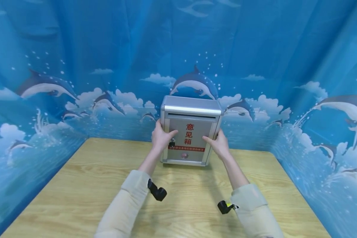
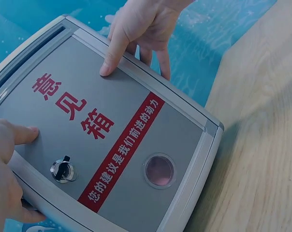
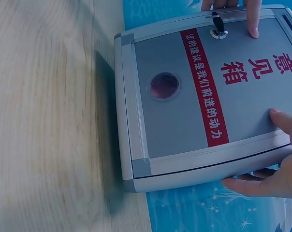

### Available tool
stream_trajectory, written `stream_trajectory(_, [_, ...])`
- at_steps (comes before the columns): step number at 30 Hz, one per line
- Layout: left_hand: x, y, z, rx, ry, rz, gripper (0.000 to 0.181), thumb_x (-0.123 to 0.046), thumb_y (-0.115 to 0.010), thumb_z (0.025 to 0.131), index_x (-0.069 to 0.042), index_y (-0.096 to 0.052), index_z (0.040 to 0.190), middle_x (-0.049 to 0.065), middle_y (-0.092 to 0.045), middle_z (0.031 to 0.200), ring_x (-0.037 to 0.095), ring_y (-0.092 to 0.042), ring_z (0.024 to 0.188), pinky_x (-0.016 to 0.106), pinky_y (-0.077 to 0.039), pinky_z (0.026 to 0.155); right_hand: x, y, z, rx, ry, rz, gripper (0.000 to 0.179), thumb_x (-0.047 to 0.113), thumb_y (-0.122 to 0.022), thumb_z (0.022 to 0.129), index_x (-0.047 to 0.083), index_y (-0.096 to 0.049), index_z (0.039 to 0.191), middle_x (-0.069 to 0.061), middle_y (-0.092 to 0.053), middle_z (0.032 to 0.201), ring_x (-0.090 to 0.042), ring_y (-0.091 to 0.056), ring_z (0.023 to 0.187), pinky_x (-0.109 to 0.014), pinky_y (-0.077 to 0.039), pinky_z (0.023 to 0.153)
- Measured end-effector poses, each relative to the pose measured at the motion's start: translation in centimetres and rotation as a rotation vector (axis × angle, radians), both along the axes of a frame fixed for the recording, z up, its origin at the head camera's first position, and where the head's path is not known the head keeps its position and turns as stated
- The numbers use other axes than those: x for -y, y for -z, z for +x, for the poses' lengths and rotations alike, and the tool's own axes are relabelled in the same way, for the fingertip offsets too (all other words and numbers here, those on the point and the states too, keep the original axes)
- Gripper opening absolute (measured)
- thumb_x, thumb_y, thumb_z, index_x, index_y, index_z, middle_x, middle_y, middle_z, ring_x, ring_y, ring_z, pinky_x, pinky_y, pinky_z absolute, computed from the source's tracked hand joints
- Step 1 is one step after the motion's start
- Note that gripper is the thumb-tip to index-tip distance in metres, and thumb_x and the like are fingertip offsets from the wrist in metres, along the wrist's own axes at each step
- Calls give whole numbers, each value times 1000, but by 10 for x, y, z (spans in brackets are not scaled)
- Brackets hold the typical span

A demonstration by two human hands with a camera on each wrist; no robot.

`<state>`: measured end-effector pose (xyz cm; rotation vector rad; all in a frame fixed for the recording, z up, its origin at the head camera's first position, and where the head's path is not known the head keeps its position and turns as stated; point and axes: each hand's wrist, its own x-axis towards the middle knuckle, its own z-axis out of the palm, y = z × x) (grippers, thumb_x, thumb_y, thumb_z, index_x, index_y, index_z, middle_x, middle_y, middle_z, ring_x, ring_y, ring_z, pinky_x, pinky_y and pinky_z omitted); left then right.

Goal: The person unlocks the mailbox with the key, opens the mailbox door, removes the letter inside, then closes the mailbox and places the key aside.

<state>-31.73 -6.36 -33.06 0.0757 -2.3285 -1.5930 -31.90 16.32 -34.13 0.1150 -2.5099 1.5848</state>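
Note:
A silver-grey suggestion box [image 1: 178, 124] is gripped at its two sides, over the far part of the table. Tilted slightly in the head view, it has a slot along its upper front, red lettering and a round window [image 2: 159, 170]. My left hand [image 1: 161, 136] grips the left side, its thumb on the front panel near a lock with a black key [image 3: 217, 20] in it. On the opposite side my right hand [image 1: 220, 143] holds the frame, thumb on the panel and fingers round the edge. The back of the box is hidden.
The wooden table [image 1: 107, 188] stretches beneath both arms, with a shadow by the box's lower edge. Blue curtains [image 1: 113, 39] printed with dolphins and waves enclose its back and sides. Small black cameras [image 1: 159, 193] are worn at both wrists.

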Motion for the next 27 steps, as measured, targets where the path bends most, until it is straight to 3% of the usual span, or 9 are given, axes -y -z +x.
stream_trajectory(5, [-2,-3,10,-1,3,3,82,-26,-75,77,-11,-28,143,14,-45,135,31,-44,122,48,-35,99,-2,-1,8,11,4,10,78,23,-67,85,2,-20,144,-23,-31,143,-37,-31,130,-47,-29,104])
stream_trajectory(14, [-8,4,24,8,13,8,83,-24,-75,77,-8,-27,143,16,-45,135,33,-44,123,49,-35,99,-8,4,22,32,16,16,76,21,-67,85,0,-22,143,-24,-32,141,-38,-32,129,-49,-30,103])
stream_trajectory(27, [-11,9,34,17,25,22,85,-21,-75,77,-7,-25,144,16,-42,138,32,-41,125,49,-32,101,-12,12,34,42,21,5,77,21,-67,85,1,-20,144,-24,-31,142,-38,-32,130,-48,-30,103])
